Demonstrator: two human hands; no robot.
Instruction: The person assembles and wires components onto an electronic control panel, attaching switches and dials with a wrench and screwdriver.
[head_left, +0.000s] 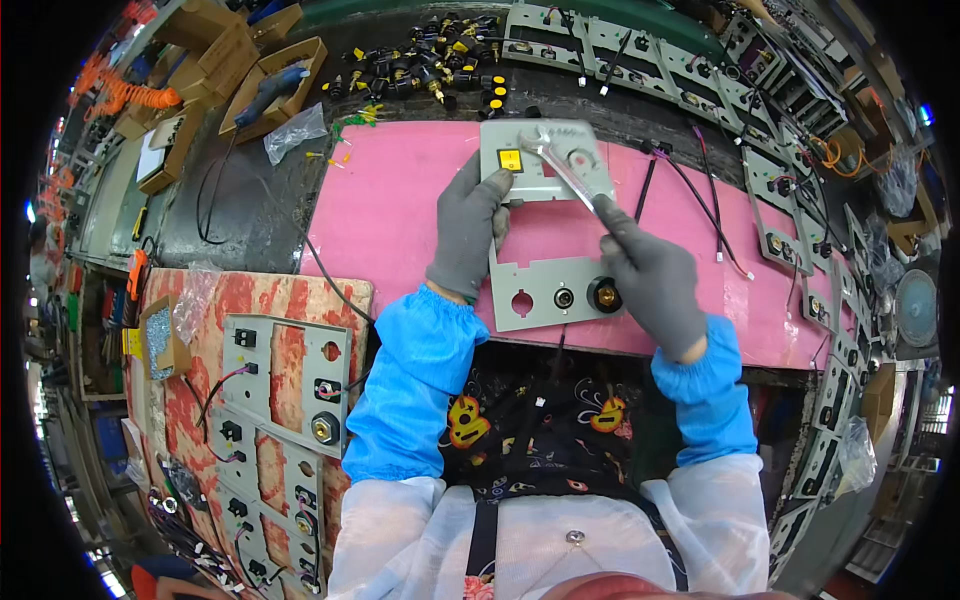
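Observation:
A grey metal panel with a large rectangular cut-out is tilted up over the pink mat. My left hand, in a grey glove, grips its left side, thumb beside a yellow rocker switch. My right hand, gloved alike, is closed round the handle of a wrench. The wrench's open jaw lies over the panel's upper part; whether it sits on a nut I cannot tell. Along the panel's lower strip are an open round hole, a small round socket and a black fitting with a brass centre.
More grey panels with fitted parts lie on a worn red board at left. Others line the back and right edges. Black-and-yellow fittings are heaped at the back. Loose cables lie on the mat's right. A cardboard box holds a blue tool.

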